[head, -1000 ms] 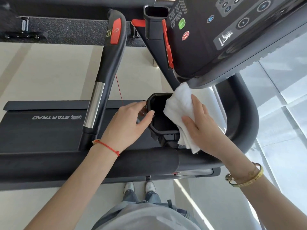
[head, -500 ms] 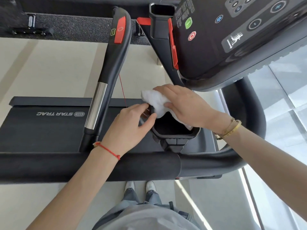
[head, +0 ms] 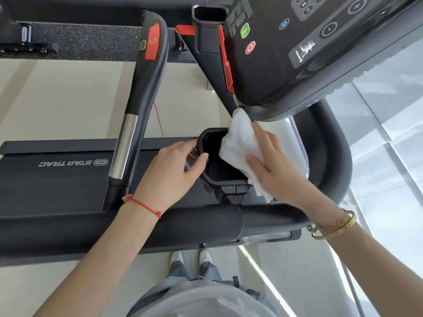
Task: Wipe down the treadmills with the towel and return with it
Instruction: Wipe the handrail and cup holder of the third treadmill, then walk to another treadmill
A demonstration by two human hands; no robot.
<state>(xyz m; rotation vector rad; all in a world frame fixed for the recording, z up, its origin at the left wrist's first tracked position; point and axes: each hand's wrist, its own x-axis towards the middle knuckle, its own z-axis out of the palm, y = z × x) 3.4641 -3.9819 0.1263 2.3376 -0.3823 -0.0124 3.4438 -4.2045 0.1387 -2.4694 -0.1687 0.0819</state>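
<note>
A white towel (head: 240, 143) lies over the right rim of the treadmill's black cup holder (head: 215, 177), its top corner touching the underside of the console (head: 309, 53). My right hand (head: 274, 170) holds the towel against the rim, fingers spread on top and thumb under its lower edge. My left hand (head: 174, 172) grips the cup holder's left rim, thumb over the edge. The treadmill belt deck (head: 57, 179), marked STAR TRAC, runs off to the left below the hands.
A black handrail (head: 142, 106) with a red button and a chrome sensor stands left of the cup holder. A curved black bar (head: 329, 152) wraps round the right side. A second cup holder (head: 209, 21) sits at the top. Glass wall at right, pale floor beneath.
My right hand carried the towel from the cup holder's far left rim back to its right rim, and its wrist swung down to the right. My left hand kept its grip.
</note>
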